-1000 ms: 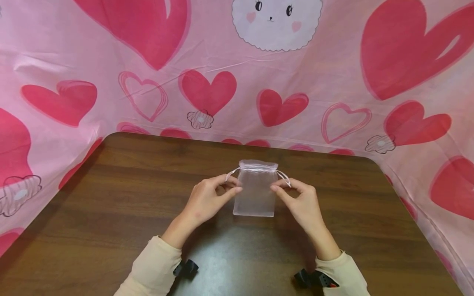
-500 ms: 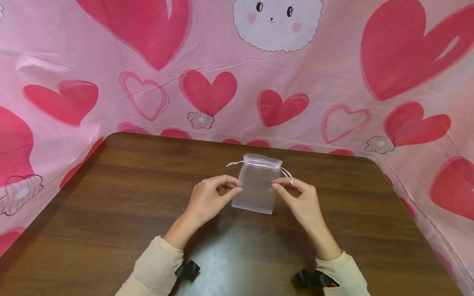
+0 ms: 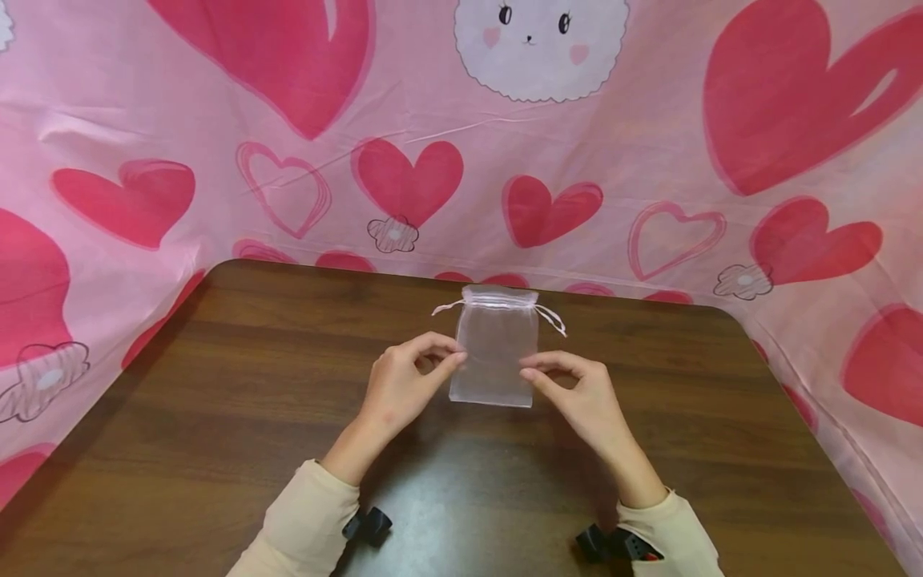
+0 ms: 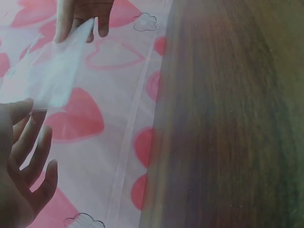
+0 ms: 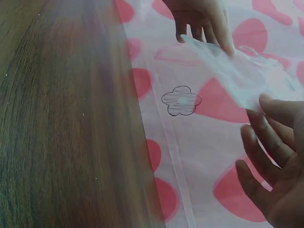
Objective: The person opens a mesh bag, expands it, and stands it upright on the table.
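Note:
A sheer, pale pink drawstring pouch [image 3: 494, 344] hangs upright between both hands above the table, its gathered top away from the person. Cord loops stick out at each side of its neck. My left hand [image 3: 407, 381] pinches the pouch's left edge between thumb and forefinger, and my right hand [image 3: 580, 397] pinches the right edge a little lower. In the left wrist view the pouch [image 4: 52, 76] is stretched between the two hands, the left hand [image 4: 23, 156] nearest the camera. From the right wrist, the right hand [image 5: 280, 156] shows thumb on top of the pouch [image 5: 242, 76], other fingers spread below.
A dark brown wooden table [image 3: 252, 401] with rounded far corners lies under the hands. Behind it and along its sides hangs a pink cloth [image 3: 476, 160] printed with red hearts. Black wrist-camera mounts [image 3: 369, 526] sit at both cuffs.
The pouch has moved up in the head view, away from the person, and tilted briefly before straightening. Both hands now pinch it lower down, and the cords have come clear of the fingers.

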Demonstrator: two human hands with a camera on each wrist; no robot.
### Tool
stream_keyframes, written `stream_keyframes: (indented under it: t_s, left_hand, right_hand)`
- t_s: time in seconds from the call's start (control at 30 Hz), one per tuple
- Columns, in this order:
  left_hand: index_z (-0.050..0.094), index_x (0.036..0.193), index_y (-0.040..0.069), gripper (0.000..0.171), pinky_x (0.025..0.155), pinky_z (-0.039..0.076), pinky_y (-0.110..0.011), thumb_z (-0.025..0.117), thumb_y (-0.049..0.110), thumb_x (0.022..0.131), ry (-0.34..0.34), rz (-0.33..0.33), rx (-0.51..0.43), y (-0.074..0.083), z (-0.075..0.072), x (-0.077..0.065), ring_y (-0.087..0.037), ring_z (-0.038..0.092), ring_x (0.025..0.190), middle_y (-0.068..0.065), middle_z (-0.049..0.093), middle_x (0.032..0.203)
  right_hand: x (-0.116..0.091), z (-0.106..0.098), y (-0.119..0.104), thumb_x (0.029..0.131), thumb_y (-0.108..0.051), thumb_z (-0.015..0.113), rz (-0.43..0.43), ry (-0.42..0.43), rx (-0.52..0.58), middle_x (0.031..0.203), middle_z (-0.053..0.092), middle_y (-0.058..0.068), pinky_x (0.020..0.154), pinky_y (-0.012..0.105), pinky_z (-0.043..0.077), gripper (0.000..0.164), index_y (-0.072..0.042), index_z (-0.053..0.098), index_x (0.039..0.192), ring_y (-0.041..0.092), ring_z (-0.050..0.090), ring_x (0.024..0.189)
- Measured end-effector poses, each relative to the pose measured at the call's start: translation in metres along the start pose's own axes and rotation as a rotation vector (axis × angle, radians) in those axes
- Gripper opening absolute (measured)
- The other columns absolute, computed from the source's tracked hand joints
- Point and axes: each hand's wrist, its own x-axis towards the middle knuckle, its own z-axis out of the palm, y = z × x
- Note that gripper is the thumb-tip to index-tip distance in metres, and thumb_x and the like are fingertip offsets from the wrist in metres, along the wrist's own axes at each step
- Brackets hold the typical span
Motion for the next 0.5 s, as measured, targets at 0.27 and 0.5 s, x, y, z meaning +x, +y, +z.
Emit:
stream_keyframes:
  t_s: [0.27, 0.5]
  left_hand:
    - [0.074, 0.097, 0.025, 0.012, 0.066, 0.047, -0.028, 0.078, 0.029, 0.087, -0.071, -0.031, -0.012, 0.0026, -0.0003, -0.0019, -0.003, 0.060, 0.069, 0.018, 0.070, 0.082]
    - [0.074, 0.093, 0.022, 0.013, 0.067, 0.049, -0.033, 0.082, 0.026, 0.083, -0.057, -0.010, -0.029, 0.0032, 0.0020, -0.0027, -0.005, 0.060, 0.068, 0.014, 0.071, 0.081]
  right_hand:
    - [-0.0001, -0.0018, -0.0036, 0.086, -0.007, 0.078, 0.017, 0.124, 0.063, 0.078, 0.073, 0.002, 0.072, 0.021, 0.048, 0.004, -0.007, 0.077, 0.090, 0.012, 0.067, 0.074]
    - [-0.0002, -0.0040, -0.0053, 0.087, -0.009, 0.077, 0.060, 0.097, 0.087, 0.080, 0.074, 0.004, 0.074, 0.022, 0.049, 0.009, -0.005, 0.076, 0.095, 0.015, 0.069, 0.078]
